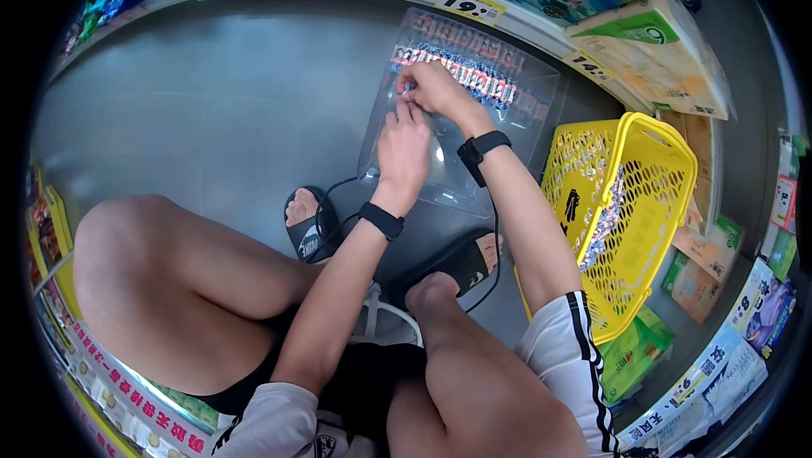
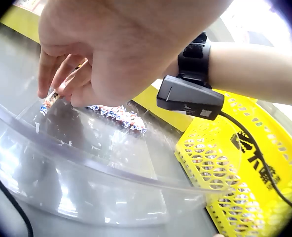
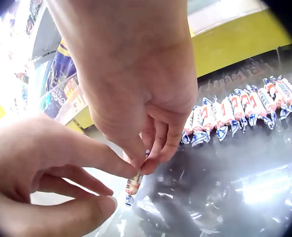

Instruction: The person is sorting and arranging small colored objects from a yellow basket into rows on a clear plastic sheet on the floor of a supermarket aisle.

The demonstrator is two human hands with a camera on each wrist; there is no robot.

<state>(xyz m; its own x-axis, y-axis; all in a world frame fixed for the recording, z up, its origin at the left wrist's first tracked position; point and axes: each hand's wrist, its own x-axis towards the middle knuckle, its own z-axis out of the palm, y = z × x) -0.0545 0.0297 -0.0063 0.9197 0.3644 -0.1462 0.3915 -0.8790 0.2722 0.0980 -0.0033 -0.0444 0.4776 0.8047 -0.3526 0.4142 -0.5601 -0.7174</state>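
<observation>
My right hand point(image 1: 436, 86) pinches a small wrapped candy point(image 3: 134, 183) between thumb and fingertips, over the left side of a clear plastic bin point(image 1: 372, 132). Just below it in the head view is my left hand point(image 1: 404, 147), its index fingertip right at the candy's upper part. The left thumb stands apart from that finger in the right wrist view. A row of wrapped candies point(image 3: 235, 111), white with red and blue print, lies side by side in the bin, to the right of the hands. The left wrist view shows the candy's blue twisted end point(image 2: 44, 108) below the fingers.
A yellow basket point(image 1: 622, 289) holding many candies stands right of the bin. Shelves with price tags point(image 1: 470, 6) and tissue packs point(image 1: 655, 52) border the bin's far side. A black cable point(image 1: 497, 263) runs down from the right wrist. Sandalled feet point(image 1: 309, 221) are near the bin.
</observation>
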